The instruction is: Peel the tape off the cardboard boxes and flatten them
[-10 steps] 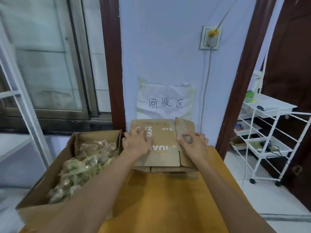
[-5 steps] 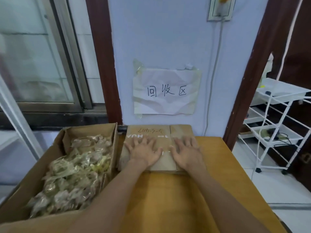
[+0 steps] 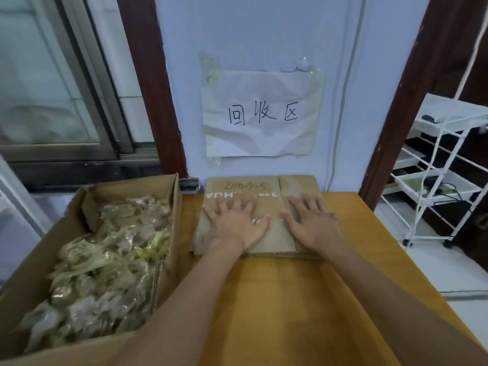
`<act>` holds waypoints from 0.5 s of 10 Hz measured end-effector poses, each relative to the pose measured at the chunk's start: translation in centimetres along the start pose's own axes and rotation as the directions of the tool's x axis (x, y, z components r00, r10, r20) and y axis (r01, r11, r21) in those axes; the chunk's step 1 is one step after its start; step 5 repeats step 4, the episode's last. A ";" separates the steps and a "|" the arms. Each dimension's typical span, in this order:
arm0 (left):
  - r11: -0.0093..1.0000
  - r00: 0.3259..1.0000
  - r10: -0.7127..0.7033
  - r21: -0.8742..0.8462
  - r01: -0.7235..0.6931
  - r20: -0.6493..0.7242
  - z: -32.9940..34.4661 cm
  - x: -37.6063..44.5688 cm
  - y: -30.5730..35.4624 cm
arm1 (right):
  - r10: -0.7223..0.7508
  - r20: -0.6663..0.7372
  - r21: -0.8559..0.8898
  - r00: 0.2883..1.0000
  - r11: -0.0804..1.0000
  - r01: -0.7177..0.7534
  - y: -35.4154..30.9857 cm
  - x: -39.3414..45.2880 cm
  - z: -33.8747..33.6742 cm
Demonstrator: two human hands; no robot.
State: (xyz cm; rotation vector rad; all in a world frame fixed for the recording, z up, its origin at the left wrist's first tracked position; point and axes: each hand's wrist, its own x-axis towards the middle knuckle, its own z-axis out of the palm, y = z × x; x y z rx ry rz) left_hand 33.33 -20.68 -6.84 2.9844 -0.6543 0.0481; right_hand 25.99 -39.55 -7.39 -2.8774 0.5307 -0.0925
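Note:
A flattened brown cardboard box (image 3: 274, 186) with white letters and a handwritten number lies on the wooden table (image 3: 290, 299) against the wall, on top of other flat cardboard. My left hand (image 3: 236, 220) presses flat on its left half, fingers spread. My right hand (image 3: 313, 221) presses flat on its right half, over the fold line. Both palms face down and neither hand grips anything.
An open cardboard box (image 3: 169, 186) full of crumpled peeled tape (image 3: 105, 254) stands at the left of the table. A paper sign (image 3: 261, 114) is taped to the wall ahead. A white wire rack (image 3: 443, 165) stands on the floor at the right.
The cardboard leaned up toward the wall a second ago; it now lies flat. Both hands went from holding it with bent fingers to pressing flat on it.

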 end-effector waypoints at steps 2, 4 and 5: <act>0.999 0.999 -0.015 0.046 0.014 0.034 0.6 1.1 0.1 | -0.019 -0.012 -0.003 1.000 1.000 0.019 -0.2 0.7 0.3; 0.988 0.999 -0.016 0.151 0.023 -0.046 -3.0 -2.1 2.9 | -0.070 -0.211 -0.129 0.975 0.991 0.043 -2.0 -2.2 -2.1; 0.988 0.999 -0.016 0.151 0.023 -0.046 -3.0 -2.1 2.9 | -0.070 -0.211 -0.129 0.975 0.991 0.043 -2.0 -2.2 -2.1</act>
